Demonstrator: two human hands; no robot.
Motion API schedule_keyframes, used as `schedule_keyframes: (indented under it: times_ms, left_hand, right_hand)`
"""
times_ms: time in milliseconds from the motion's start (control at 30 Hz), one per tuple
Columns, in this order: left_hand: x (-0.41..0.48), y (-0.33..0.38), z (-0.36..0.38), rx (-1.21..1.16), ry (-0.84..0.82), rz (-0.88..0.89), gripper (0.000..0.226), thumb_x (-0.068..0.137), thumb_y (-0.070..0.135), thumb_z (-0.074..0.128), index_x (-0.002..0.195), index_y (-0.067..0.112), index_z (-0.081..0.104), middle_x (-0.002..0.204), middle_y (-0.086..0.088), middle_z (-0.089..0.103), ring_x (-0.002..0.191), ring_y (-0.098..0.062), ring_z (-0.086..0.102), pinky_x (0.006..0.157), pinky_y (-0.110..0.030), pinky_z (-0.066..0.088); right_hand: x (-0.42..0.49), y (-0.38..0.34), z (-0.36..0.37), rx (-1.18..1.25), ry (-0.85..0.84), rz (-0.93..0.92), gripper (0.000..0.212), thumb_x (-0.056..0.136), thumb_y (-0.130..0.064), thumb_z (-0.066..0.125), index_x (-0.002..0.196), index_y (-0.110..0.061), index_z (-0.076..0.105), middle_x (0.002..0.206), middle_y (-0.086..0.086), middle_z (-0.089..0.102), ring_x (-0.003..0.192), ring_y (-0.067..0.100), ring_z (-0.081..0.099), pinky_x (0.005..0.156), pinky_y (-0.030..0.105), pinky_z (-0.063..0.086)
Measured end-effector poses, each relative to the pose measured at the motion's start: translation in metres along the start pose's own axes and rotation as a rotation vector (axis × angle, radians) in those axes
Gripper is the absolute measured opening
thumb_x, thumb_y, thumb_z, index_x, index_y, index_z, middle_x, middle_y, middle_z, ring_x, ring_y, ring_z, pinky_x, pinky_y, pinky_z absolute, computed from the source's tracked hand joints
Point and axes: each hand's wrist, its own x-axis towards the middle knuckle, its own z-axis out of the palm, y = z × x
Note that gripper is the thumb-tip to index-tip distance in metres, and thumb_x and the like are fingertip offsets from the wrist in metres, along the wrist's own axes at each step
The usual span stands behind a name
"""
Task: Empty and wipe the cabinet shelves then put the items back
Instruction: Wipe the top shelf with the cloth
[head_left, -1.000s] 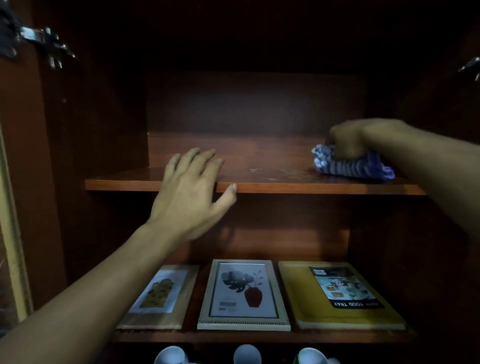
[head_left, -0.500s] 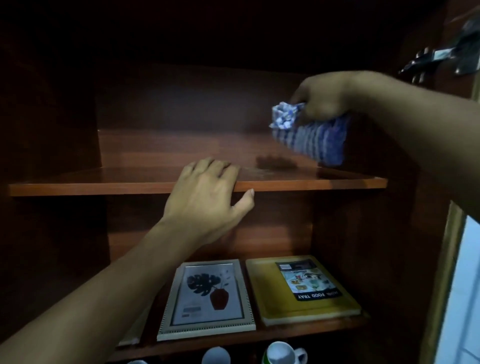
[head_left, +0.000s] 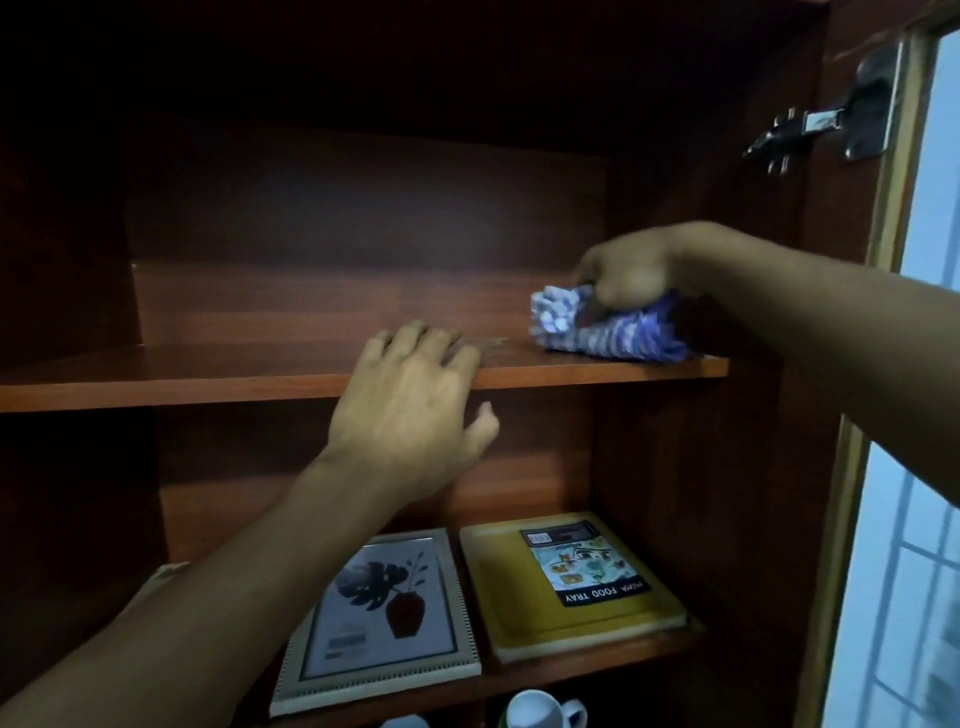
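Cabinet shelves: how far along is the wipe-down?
Done: the upper shelf looks bare. In hand: the right hand grips the blue-and-white cloth at that shelf's right end; the left hand rests on its front edge. Left: the lower shelf holds a picture frame and yellow food tray, mugs sit below; then restocking.

1. Upper shelf (head_left: 260, 364): reddish-brown wood, with faint smudges near the front edge.
2. Blue-and-white cloth (head_left: 613, 335): bunched up at the shelf's right end by the front edge, gripped from above by the right hand (head_left: 628, 273).
3. Lower shelf (head_left: 571, 675): a picture frame (head_left: 384, 613) with a vase print lies flat, and a yellow food tray (head_left: 519, 613) lies flat just beside it on the right.
4. A white mug (head_left: 535, 709) peeks up from below.
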Motion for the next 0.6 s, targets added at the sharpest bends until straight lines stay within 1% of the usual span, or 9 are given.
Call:
schedule_keyframes:
  times_ms: [67,100,167,233,267,367,433,500,600]
  left_hand:
    - [0.001,-0.002,0.0,-0.013,-0.008,0.007,0.06,0.089,0.056,0.035,0.135,0.021,0.051,0.14,-0.002,0.05,0.132,-0.024,0.04,0.107,-0.039,0.031]
    - [0.001,-0.004,-0.001,-0.026,-0.006,0.007,0.059,0.089,0.058,0.037,0.134,0.022,0.051,0.138,-0.001,0.051,0.129,-0.022,0.042,0.105,-0.037,0.033]
    - [0.001,-0.008,-0.003,-0.059,0.003,-0.002,0.061,0.089,0.063,0.035,0.131,0.023,0.053,0.133,0.001,0.054,0.123,-0.02,0.046,0.101,-0.037,0.036]
    - [0.002,-0.016,-0.007,-0.068,0.016,-0.005,0.066,0.087,0.065,0.027,0.13,0.023,0.054,0.13,0.001,0.056,0.119,-0.021,0.049,0.098,-0.038,0.039]
    - [0.002,-0.02,-0.009,-0.064,0.022,-0.002,0.068,0.086,0.065,0.024,0.129,0.022,0.055,0.128,0.0,0.058,0.118,-0.021,0.05,0.096,-0.038,0.04]
    - [0.001,-0.032,-0.013,-0.046,0.023,-0.005,0.068,0.087,0.064,0.02,0.125,0.022,0.058,0.121,-0.001,0.063,0.109,-0.024,0.056,0.09,-0.038,0.044]
    - [-0.003,-0.038,-0.014,-0.047,-0.011,-0.023,0.066,0.087,0.064,0.017,0.118,0.025,0.06,0.111,0.0,0.066,0.097,-0.025,0.061,0.08,-0.038,0.05]
    - [-0.007,-0.042,-0.013,-0.036,-0.01,-0.007,0.064,0.088,0.063,0.015,0.114,0.026,0.06,0.107,0.001,0.066,0.092,-0.026,0.063,0.073,-0.038,0.052]
    - [-0.009,-0.045,-0.012,-0.015,0.0,0.025,0.063,0.09,0.061,0.014,0.113,0.025,0.061,0.109,0.001,0.066,0.095,-0.027,0.063,0.072,-0.038,0.052]
  right_hand:
    - [-0.006,-0.006,-0.006,0.356,-0.012,-0.093,0.014,0.093,-0.006,0.06,0.103,-0.004,0.07,0.098,0.018,0.073,0.08,0.028,0.068,0.067,0.033,0.055]
    - [-0.004,-0.007,-0.009,0.431,0.014,-0.119,0.014,0.092,-0.005,0.061,0.102,-0.006,0.07,0.094,0.016,0.073,0.076,0.026,0.069,0.064,0.032,0.056]
    - [0.006,-0.005,-0.017,0.309,0.174,-0.108,0.014,0.092,-0.008,0.06,0.102,-0.009,0.071,0.092,0.013,0.073,0.076,0.024,0.069,0.063,0.029,0.053]
    - [0.018,0.0,-0.022,0.023,0.302,-0.051,0.021,0.094,-0.013,0.056,0.105,-0.002,0.07,0.099,0.018,0.071,0.088,0.032,0.067,0.068,0.031,0.047]
    - [0.024,0.005,-0.022,-0.09,0.323,0.001,0.026,0.094,-0.014,0.054,0.107,0.002,0.068,0.101,0.021,0.069,0.09,0.035,0.065,0.067,0.031,0.043]
    - [0.036,0.012,-0.005,-0.264,0.206,0.155,0.031,0.094,-0.018,0.054,0.113,0.003,0.067,0.107,0.02,0.067,0.083,0.031,0.059,0.067,0.029,0.041]
    - [0.044,0.012,0.012,-0.313,0.101,0.187,0.034,0.096,-0.02,0.052,0.12,0.002,0.064,0.119,0.019,0.065,0.097,0.032,0.062,0.072,0.028,0.042]
    - [0.05,0.004,0.024,-0.298,0.068,0.169,0.036,0.098,-0.022,0.051,0.122,0.002,0.062,0.126,0.018,0.062,0.11,0.032,0.061,0.077,0.028,0.043]
    - [0.054,-0.024,0.031,-0.227,0.102,0.093,0.035,0.098,-0.023,0.052,0.122,0.001,0.062,0.127,0.017,0.062,0.112,0.032,0.059,0.072,0.026,0.038]
